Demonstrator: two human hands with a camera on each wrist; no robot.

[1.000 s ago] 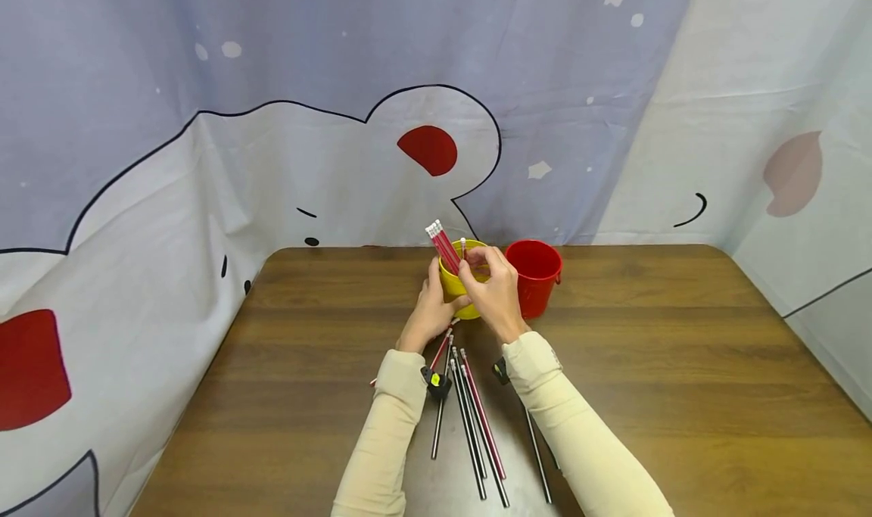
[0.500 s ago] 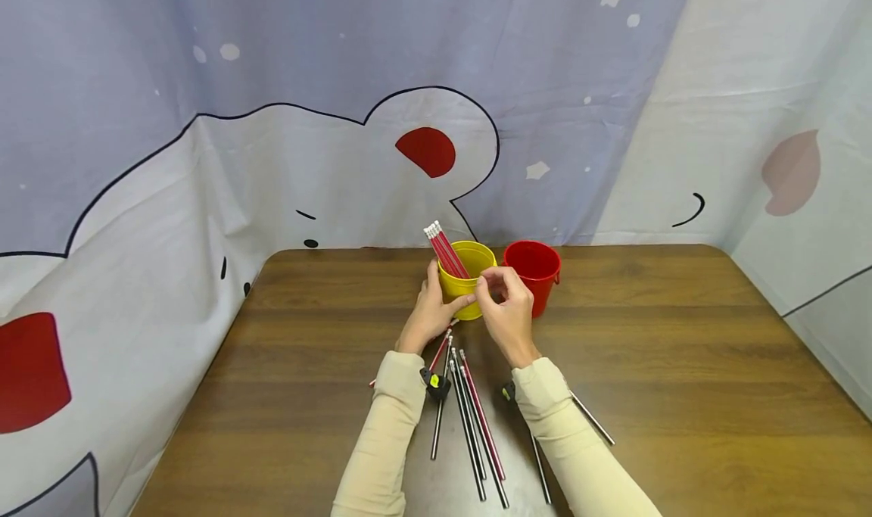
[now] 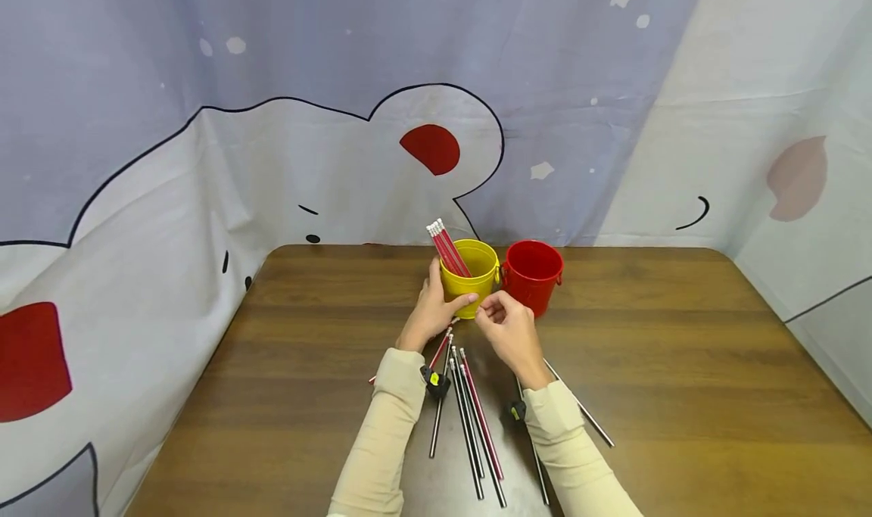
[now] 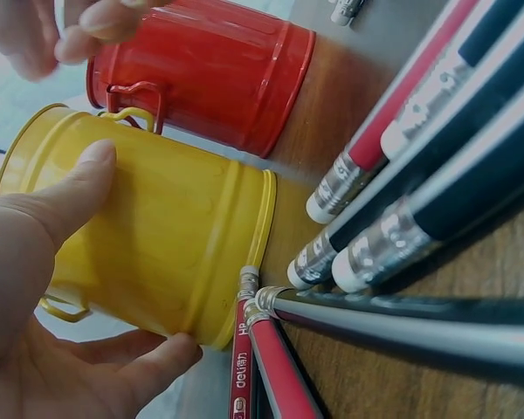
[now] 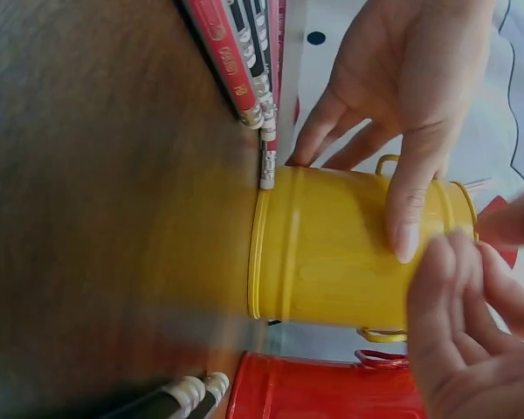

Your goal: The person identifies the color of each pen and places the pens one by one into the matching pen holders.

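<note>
My left hand holds the yellow bucket, thumb across its near wall and fingers round the left side. Several red pencils lean against the bucket's left rim, their white eraser ends up. My right hand is just in front of the yellow bucket, low and to its right, with fingers loosely bent and nothing seen between them. In the right wrist view, its fingertips overlap the bucket's wall near the left thumb.
A red bucket stands right beside the yellow one. Loose black pencils and red pencils lie on the wooden table between the forearms. Another dark pencil lies beyond the right sleeve. A patterned curtain hangs behind.
My right hand let go of a red pencil in the yellow bucket, then drew back from the rim, down and toward me. The left hand stayed on the bucket.
</note>
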